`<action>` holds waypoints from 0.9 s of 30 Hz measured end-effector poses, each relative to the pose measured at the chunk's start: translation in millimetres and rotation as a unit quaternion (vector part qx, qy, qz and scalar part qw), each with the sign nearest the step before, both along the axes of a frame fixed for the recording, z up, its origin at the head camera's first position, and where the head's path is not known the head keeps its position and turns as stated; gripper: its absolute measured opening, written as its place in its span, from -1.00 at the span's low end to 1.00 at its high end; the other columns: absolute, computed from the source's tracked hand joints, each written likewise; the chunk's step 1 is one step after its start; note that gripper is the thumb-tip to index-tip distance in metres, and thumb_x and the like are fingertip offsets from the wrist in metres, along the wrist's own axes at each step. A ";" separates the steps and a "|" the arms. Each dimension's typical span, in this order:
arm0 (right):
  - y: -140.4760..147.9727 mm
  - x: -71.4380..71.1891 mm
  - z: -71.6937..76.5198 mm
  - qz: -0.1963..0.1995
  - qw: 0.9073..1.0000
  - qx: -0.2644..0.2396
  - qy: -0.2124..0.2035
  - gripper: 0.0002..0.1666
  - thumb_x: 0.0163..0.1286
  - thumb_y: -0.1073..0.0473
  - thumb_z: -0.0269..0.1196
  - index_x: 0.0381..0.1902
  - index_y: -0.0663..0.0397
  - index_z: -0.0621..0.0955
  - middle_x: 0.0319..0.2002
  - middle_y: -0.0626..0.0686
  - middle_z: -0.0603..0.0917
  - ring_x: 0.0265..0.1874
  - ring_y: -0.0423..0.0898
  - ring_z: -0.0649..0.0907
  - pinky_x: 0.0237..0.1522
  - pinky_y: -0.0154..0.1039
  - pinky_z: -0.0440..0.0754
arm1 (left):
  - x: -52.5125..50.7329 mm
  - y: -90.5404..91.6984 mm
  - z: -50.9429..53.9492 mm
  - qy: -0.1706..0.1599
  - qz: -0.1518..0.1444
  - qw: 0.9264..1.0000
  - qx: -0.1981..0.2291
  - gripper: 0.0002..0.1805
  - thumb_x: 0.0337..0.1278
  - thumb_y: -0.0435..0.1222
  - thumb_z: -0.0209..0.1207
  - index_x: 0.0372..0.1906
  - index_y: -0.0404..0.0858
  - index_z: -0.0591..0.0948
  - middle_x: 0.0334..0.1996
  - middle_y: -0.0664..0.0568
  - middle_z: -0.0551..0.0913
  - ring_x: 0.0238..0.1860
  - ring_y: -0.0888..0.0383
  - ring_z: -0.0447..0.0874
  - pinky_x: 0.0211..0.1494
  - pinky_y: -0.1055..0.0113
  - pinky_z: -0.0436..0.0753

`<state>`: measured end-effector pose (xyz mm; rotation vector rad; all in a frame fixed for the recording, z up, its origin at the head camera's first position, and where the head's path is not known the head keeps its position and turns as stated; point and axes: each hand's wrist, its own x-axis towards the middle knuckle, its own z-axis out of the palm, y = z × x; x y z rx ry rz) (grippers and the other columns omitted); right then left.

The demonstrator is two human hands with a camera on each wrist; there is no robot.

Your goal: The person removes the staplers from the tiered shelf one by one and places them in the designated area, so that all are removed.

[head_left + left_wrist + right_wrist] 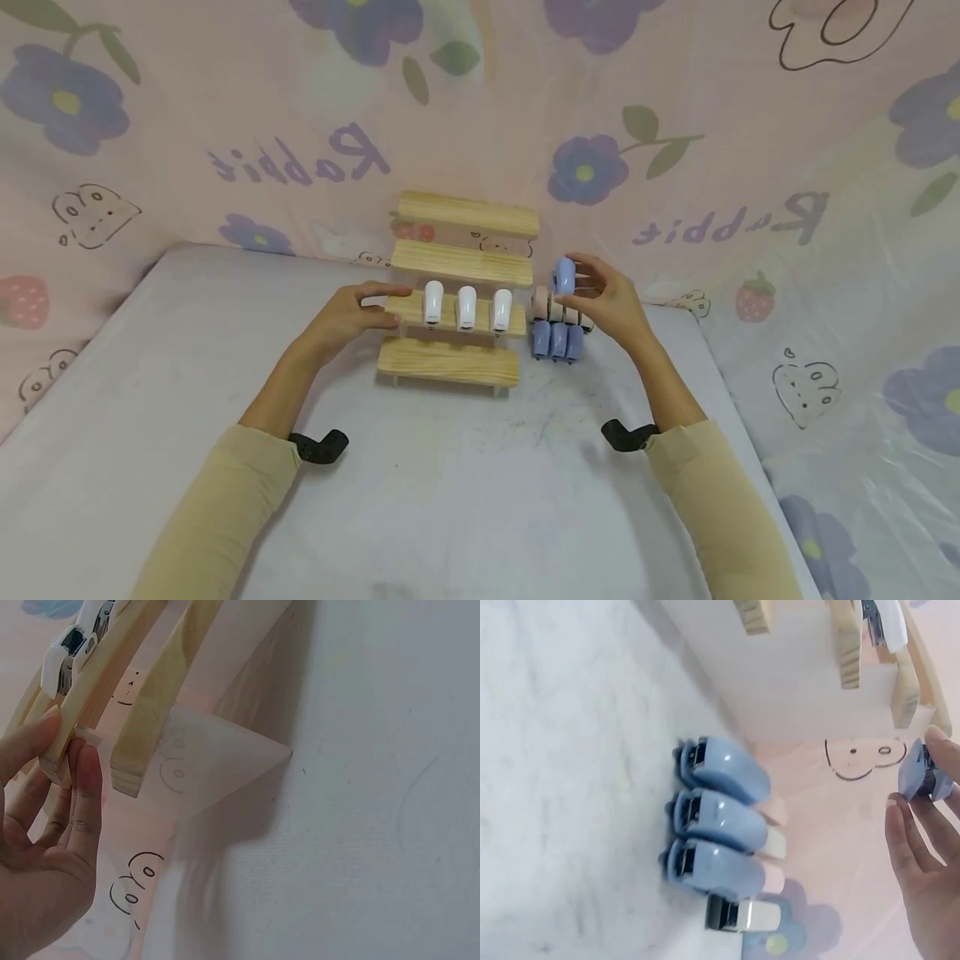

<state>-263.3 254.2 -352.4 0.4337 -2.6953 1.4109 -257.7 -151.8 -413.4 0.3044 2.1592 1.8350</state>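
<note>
A tiered wooden display rack (448, 361) with clear side supports stands at the back of the table. Three white staplers (467, 308) sit in a row on its second board from the bottom. My left hand (347, 321) grips the left end of that board, thumb on one side and fingers on the other in the left wrist view. Right of the rack, my right hand (611, 302) pinches a blue stapler (565, 275) between thumb and fingers, raised off the table. Below it, three more blue staplers (724, 817) stand side by side.
Behind the blue staplers is a row of several pale pink and cream staplers (541, 303), partly hidden by my right hand. The white tabletop (480, 483) ends at a patterned curtain (480, 108) at the back and sides. The rack's upper boards (468, 214) rise near the curtain.
</note>
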 end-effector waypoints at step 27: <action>48.9 17.8 -48.8 -0.043 0.999 0.015 0.000 -0.18 0.20 0.25 0.47 0.40 0.08 0.42 0.20 0.20 0.58 0.05 0.15 0.64 -0.07 -0.42 0.63 | 0.1 -0.2 0.4 -0.009 0.000 1.000 -0.006 -0.43 0.14 -0.36 0.38 0.30 -0.17 0.56 0.45 0.03 0.31 0.24 -0.07 0.50 0.36 0.00 0.37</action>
